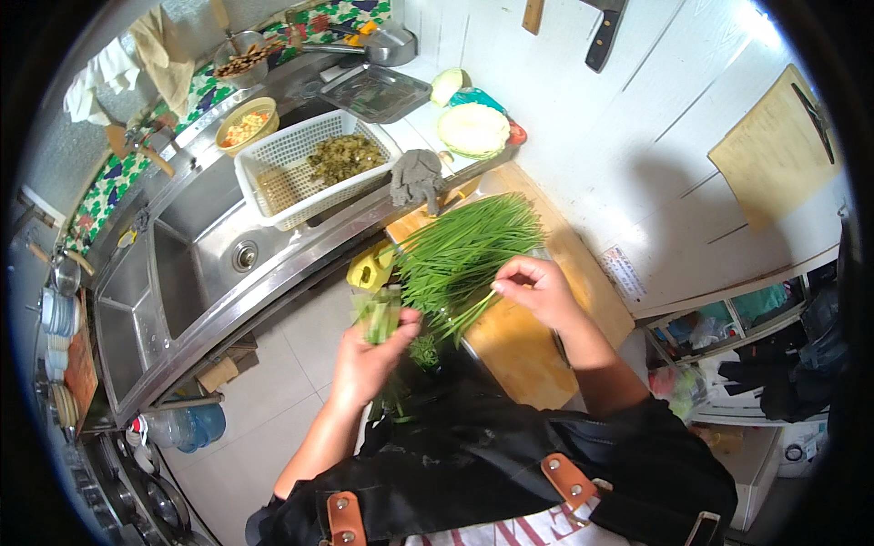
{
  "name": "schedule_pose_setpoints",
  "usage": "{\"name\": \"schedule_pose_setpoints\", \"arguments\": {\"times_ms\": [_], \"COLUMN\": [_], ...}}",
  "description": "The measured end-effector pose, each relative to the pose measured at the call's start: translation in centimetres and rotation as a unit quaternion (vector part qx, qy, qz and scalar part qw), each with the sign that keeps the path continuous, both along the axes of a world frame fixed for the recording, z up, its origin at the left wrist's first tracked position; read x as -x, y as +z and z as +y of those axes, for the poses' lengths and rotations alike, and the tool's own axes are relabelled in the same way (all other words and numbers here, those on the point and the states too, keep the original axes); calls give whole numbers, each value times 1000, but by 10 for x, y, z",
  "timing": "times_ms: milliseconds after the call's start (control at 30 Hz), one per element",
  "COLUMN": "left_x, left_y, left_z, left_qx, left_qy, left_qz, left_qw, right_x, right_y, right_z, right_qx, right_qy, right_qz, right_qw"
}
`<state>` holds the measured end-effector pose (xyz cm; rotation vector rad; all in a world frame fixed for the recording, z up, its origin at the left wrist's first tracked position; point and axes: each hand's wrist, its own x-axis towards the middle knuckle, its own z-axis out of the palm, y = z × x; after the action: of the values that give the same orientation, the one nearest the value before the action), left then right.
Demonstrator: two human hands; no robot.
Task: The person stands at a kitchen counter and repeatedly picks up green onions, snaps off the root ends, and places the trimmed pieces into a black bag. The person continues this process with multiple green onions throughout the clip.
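A large heap of long green garlic chives [471, 246] lies across the far part of a wooden cutting board [522, 348]. My left hand [372, 351] is closed around a bunch of green stalks [382, 317], blurred at the top, left of the heap. At the heap's near right edge, my right hand [536, 290] pinches the ends of a few chives between thumb and fingers. Short green trimmings [425, 351] show between the hands, near the black apron.
Left is a steel sink [239, 256] with a white plastic basket [263, 205] of dark greens across it. Cut cabbage [472, 130] and a gray cloth [415, 177] sit beyond the board. A yellow plastic container [371, 266] stands left of the chives. A knife [604, 37] hangs on the wall.
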<state>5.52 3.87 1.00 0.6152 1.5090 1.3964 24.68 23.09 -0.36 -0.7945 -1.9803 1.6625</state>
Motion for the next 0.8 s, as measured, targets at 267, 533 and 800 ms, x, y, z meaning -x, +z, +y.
{"name": "schedule_pose_setpoints", "arguments": {"times_ms": [267,533,800], "left_x": [-1,15,17], "left_y": [-14,-7,-2], "left_z": [7,-17,-24], "left_qx": [-48,17,39], "left_qy": [-49,-22,-41], "left_qz": [106,244,302], "left_qw": [992,969,952], "right_x": [57,55,71], "right_y": [9,3,-5], "right_z": [-61,-60,-84], "right_qx": [-45,29,-73], "right_qy": [82,104,125], "right_qz": [10,-62,-34], "right_qw": [996,992,989]}}
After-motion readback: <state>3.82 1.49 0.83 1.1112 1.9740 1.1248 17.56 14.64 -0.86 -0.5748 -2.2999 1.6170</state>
